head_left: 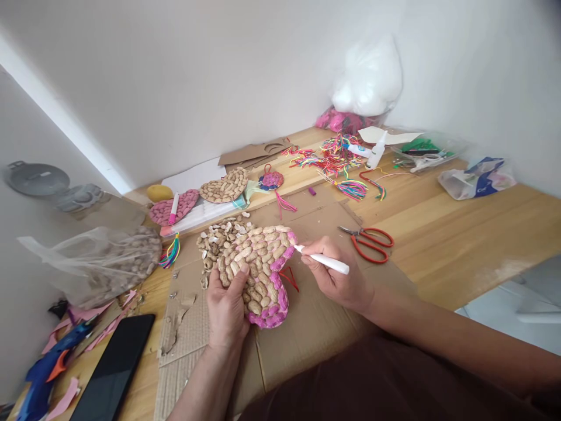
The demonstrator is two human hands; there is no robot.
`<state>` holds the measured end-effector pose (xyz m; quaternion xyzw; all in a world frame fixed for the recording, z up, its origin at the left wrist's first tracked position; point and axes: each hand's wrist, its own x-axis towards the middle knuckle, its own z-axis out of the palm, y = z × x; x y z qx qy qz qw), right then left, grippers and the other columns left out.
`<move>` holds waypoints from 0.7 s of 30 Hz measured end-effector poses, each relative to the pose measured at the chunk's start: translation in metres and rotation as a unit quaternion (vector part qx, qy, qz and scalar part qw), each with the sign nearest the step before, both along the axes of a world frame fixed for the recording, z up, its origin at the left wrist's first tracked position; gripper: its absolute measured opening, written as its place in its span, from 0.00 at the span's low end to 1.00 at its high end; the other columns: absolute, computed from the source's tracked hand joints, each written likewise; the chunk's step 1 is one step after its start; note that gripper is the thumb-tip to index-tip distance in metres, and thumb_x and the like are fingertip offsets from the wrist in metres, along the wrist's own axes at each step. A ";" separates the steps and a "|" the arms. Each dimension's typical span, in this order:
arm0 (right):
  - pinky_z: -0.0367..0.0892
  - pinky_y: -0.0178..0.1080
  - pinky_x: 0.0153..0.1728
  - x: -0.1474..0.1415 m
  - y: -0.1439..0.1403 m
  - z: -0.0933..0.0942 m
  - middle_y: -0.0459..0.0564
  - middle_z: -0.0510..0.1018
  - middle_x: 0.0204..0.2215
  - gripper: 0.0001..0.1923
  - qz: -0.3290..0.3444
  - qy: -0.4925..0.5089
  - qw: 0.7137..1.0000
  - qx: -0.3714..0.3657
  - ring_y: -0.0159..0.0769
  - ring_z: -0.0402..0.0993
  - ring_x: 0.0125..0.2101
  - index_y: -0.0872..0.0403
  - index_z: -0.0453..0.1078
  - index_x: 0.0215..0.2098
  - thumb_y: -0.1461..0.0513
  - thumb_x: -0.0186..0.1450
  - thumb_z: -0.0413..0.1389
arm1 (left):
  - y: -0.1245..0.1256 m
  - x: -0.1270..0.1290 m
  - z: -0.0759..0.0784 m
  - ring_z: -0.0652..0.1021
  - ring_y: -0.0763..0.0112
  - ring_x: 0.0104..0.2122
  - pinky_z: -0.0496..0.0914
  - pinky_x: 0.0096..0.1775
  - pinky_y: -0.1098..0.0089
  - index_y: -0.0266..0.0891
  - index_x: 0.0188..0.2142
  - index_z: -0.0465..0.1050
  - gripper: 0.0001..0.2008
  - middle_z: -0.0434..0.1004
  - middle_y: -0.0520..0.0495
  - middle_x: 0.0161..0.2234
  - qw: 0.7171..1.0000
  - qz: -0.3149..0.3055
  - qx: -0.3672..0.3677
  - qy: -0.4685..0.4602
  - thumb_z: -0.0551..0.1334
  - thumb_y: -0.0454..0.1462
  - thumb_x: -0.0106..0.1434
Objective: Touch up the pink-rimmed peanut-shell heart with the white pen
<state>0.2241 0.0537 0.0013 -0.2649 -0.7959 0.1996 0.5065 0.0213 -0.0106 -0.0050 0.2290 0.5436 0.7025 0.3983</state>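
Note:
My left hand (228, 304) grips a heart-shaped piece covered in peanuts (258, 257), thumb on top. Peanuts along its right and lower edge are coloured pink; those in the middle keep their natural tan. A white marker (326, 262) is pinched in my right hand (335, 278), its tip at the pink edge near the top right of the heart. A red cord (290, 279) shows beside the notch of the heart. Peanut shells (219, 237) lie in a heap just behind it. Under all of this is a cardboard sheet (302, 356).
Red-handled scissors (372, 242) lie to the right. Behind are a pink peanut heart (179, 206), a plain peanut heart (224, 186) and colourful tassels (337, 155). At left are a bag of peanuts (127, 257), a phone (114, 368) and a blue glue gun (52, 362).

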 end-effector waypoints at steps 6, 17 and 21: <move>0.69 0.35 0.33 0.002 0.002 0.005 0.47 0.76 0.32 0.05 -0.061 -0.012 0.998 0.029 0.34 0.75 0.31 0.51 0.64 0.42 0.67 0.70 0.53 | 0.000 -0.002 0.001 0.79 0.58 0.52 0.73 0.55 0.59 0.46 0.57 0.69 0.27 0.78 0.43 0.53 1.000 0.019 0.003 0.004 0.71 0.38 0.58; 0.70 0.38 0.37 0.002 0.004 0.007 0.49 0.75 0.33 0.05 -0.052 -0.003 0.998 0.041 0.35 0.74 0.35 0.51 0.65 0.42 0.67 0.70 0.52 | 0.002 -0.002 0.001 0.79 0.57 0.52 0.72 0.56 0.57 0.46 0.59 0.68 0.30 0.78 0.42 0.54 1.000 0.007 -0.009 -0.016 0.72 0.37 0.58; 0.70 0.38 0.37 0.002 0.005 0.007 0.49 0.75 0.33 0.05 -0.022 0.001 0.999 0.047 0.35 0.74 0.35 0.52 0.65 0.43 0.66 0.70 0.53 | 0.001 -0.003 0.002 0.79 0.56 0.52 0.73 0.55 0.56 0.45 0.59 0.69 0.31 0.78 0.41 0.54 1.000 0.011 -0.014 -0.024 0.72 0.37 0.57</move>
